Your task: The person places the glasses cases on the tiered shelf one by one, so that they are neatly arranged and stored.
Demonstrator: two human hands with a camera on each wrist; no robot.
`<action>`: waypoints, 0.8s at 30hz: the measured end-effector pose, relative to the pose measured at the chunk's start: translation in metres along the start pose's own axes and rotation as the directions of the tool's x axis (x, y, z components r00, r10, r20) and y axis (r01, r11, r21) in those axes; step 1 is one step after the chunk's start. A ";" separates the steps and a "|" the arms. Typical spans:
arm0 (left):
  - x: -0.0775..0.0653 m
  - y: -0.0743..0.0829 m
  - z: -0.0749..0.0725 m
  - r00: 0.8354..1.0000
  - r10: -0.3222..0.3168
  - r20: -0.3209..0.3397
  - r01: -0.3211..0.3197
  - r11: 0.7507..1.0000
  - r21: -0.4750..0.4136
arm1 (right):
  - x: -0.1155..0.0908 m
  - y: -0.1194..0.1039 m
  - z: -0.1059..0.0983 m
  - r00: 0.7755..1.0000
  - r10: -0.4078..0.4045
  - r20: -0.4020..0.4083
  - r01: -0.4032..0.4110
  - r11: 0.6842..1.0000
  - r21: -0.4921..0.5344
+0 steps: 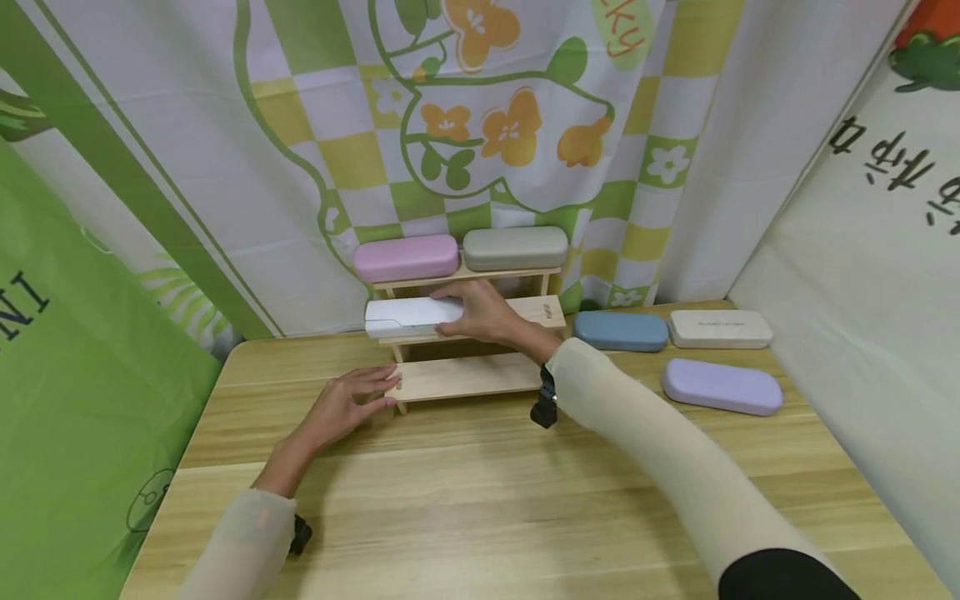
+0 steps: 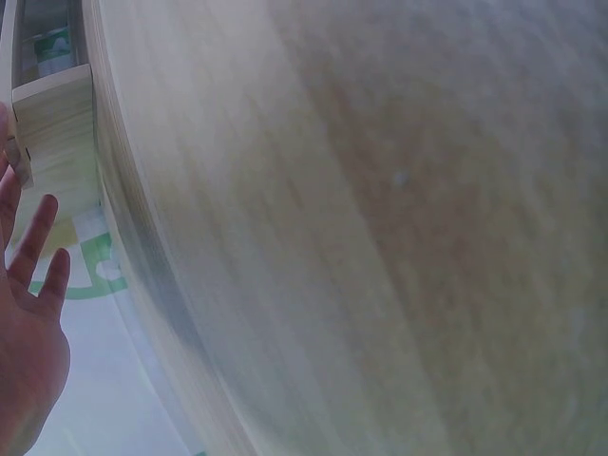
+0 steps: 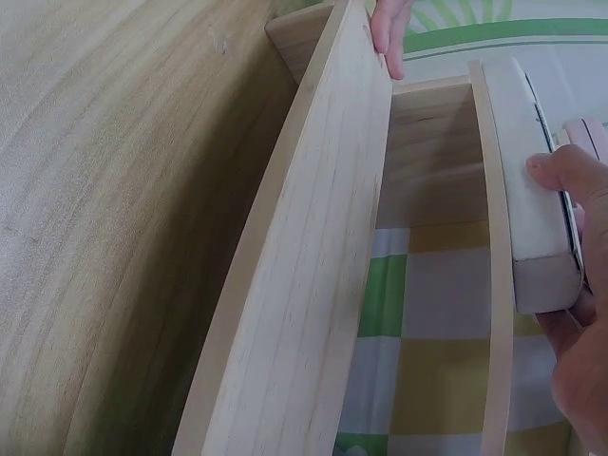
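My right hand (image 1: 486, 312) grips a white glasses case (image 1: 405, 313) by its right end. The case lies along the left part of the middle tier of a three-tier wooden shelf (image 1: 468, 377). In the right wrist view, the thumb lies on one side of the white case (image 3: 540, 180) and fingers show past its near end. At the left end of the lowest tier, my left hand (image 1: 347, 408) touches the board with fairly straight fingers. In the left wrist view, the left hand (image 2: 33, 328) shows spread fingers beside the wood.
On the top tier sit a pink case (image 1: 407, 257) and a grey-green case (image 1: 516, 248). Right of the shelf, a blue case (image 1: 621, 331), an off-white case (image 1: 720, 329) and a lilac case (image 1: 722, 387) lie on the wooden table (image 1: 480, 500). A patterned curtain (image 1: 510, 192) hangs close behind.
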State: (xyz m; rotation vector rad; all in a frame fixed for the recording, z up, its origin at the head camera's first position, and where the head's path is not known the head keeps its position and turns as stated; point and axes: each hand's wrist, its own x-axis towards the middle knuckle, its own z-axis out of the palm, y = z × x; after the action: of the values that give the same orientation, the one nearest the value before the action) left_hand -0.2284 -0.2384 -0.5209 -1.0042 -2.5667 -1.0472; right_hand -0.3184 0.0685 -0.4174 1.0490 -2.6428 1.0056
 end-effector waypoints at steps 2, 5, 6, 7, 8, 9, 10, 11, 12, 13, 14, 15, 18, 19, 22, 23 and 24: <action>0.000 0.000 0.000 1.000 -0.008 0.002 0.008 1.000 -0.003 | 0.000 -0.001 0.000 1.000 -0.009 -0.003 0.009 1.000 -0.012; 0.000 0.000 0.000 1.000 -0.007 0.001 0.007 1.000 0.004 | 0.000 -0.001 0.000 1.000 -0.017 -0.008 0.017 0.999 -0.031; 0.000 0.000 0.000 1.000 -0.006 0.001 0.006 1.000 0.006 | 0.000 -0.001 0.001 1.000 -0.020 -0.008 0.020 0.999 -0.036; 0.000 0.000 0.000 1.000 -0.004 0.000 0.004 1.000 0.009 | -0.001 -0.002 0.001 1.000 -0.023 -0.010 0.023 0.999 -0.043; 0.000 0.000 0.000 1.000 0.000 -0.001 0.000 1.000 0.013 | -0.001 -0.002 0.001 1.000 -0.026 -0.013 0.025 0.998 -0.051; 0.001 0.000 0.000 1.000 0.003 -0.002 -0.003 1.000 0.013 | -0.001 -0.002 0.001 0.999 -0.028 -0.016 0.027 0.998 -0.060; 0.001 0.001 0.000 1.000 0.003 -0.002 -0.003 1.000 0.011 | -0.001 -0.002 0.001 0.999 -0.031 -0.020 0.029 0.997 -0.071; 0.001 0.001 0.000 1.000 0.002 -0.003 -0.002 1.000 0.007 | -0.001 -0.003 0.002 0.999 -0.030 -0.024 0.028 0.996 -0.079; 0.001 0.002 -0.001 1.000 0.004 -0.003 -0.003 1.000 0.006 | -0.001 -0.003 0.002 0.999 -0.028 -0.029 0.025 0.996 -0.086; 0.001 0.002 -0.001 1.000 0.004 -0.004 -0.004 1.000 0.003 | -0.001 -0.003 0.003 0.999 -0.025 -0.033 0.022 0.995 -0.093; 0.001 0.002 -0.001 1.000 0.004 -0.004 -0.004 1.000 0.001 | -0.001 -0.004 0.003 0.999 -0.021 -0.038 0.017 0.995 -0.099; 0.001 0.003 -0.001 1.000 0.003 -0.004 -0.003 1.000 -0.001 | -0.002 -0.004 0.003 0.999 -0.016 -0.041 0.012 0.995 -0.104; 0.002 0.002 -0.001 1.000 0.004 -0.003 -0.004 1.000 0.002 | -0.002 -0.005 0.004 0.999 -0.001 -0.049 -0.004 0.994 -0.111; 0.002 0.002 0.000 1.000 0.003 -0.002 -0.003 1.000 0.001 | -0.002 -0.006 0.004 0.999 0.003 -0.051 -0.009 0.993 -0.114; 0.001 0.001 0.000 1.000 0.004 -0.003 -0.004 1.000 -0.002 | -0.003 -0.006 0.005 0.998 0.017 -0.056 -0.024 0.992 -0.123; 0.002 0.001 0.000 1.000 0.007 -0.004 -0.007 1.000 -0.002 | -0.003 -0.006 0.005 0.998 0.021 -0.057 -0.028 0.991 -0.128; 0.002 0.001 0.000 1.000 0.010 -0.005 -0.010 1.000 -0.002 | -0.003 -0.007 0.005 0.998 0.024 -0.058 -0.032 0.991 -0.132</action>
State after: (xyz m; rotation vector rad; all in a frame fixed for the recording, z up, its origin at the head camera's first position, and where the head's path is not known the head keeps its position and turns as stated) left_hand -0.2290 -0.2371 -0.5196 -1.0119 -2.5545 -1.0492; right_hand -0.3109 0.0639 -0.4187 0.9436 -2.6442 0.8371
